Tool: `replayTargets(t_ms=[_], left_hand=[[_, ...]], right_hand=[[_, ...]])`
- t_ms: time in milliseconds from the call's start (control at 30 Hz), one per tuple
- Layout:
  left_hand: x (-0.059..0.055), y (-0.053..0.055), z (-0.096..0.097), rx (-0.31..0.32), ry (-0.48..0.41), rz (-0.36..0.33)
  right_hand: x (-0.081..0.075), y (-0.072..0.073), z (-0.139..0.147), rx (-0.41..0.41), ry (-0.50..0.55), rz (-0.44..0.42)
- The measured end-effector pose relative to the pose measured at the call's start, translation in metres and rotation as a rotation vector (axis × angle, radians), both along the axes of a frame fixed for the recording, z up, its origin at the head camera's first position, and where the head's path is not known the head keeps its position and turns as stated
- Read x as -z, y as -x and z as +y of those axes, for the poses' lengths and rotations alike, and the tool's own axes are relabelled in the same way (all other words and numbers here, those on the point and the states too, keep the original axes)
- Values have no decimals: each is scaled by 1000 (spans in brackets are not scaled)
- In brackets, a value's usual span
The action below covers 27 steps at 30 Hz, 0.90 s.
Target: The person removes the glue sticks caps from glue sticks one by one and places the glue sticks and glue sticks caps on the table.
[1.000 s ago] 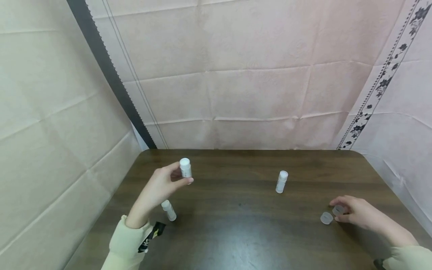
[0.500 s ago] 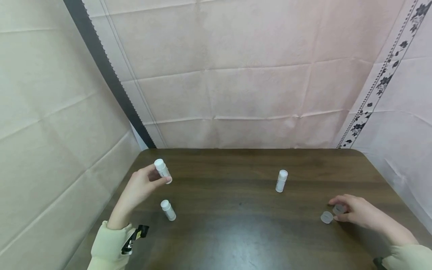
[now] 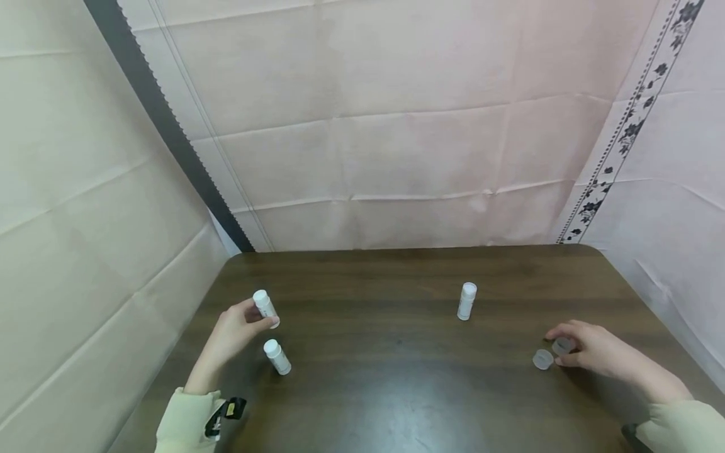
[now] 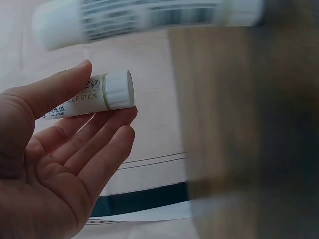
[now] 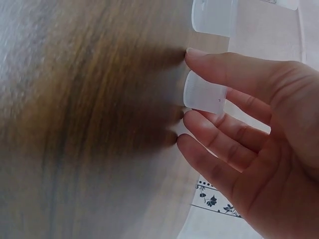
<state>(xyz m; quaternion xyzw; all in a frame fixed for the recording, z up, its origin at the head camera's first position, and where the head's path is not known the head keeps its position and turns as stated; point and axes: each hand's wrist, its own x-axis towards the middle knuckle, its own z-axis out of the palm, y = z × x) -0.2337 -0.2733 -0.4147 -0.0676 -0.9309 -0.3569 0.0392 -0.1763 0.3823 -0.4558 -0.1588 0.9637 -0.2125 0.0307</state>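
My left hand (image 3: 233,335) holds a white glue stick (image 3: 265,307) between thumb and fingers near the table's left side. In the left wrist view its printed label reads "GLUE STICK"; I cannot tell whether its base touches the table. Just nearer to me stands a second glue stick (image 3: 277,357), blurred across the top of that view. A third glue stick (image 3: 467,301) is upright right of centre. At the right, my right hand (image 3: 600,353) has thumb and fingers around a small translucent plastic cap (image 5: 205,93) on the table. A matching cap (image 3: 542,359) sits beside the thumb.
The dark brown wooden table (image 3: 385,396) has rounded far corners. Pale creased cloth (image 3: 396,151) hangs behind it and at both sides, with a dark band at left and a floral border at right. A black strap (image 3: 226,412) shows at the left sleeve.
My left hand has moved left, then down toward the table with the glue stick. The right hand stays around the cap. The view has shifted slightly.
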Motion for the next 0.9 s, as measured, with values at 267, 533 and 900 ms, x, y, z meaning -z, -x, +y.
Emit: replayTargets(t_ms=[267, 533, 900], left_hand=[[26, 0, -4, -6, -1, -75], [33, 2, 0, 28, -29, -106], [37, -5, -5, 51, -49, -102]], right_hand=[[-1, 1, -2, -16, -8, 17], [1, -5, 4, 9, -7, 40], [4, -1, 3, -15, 5, 33]])
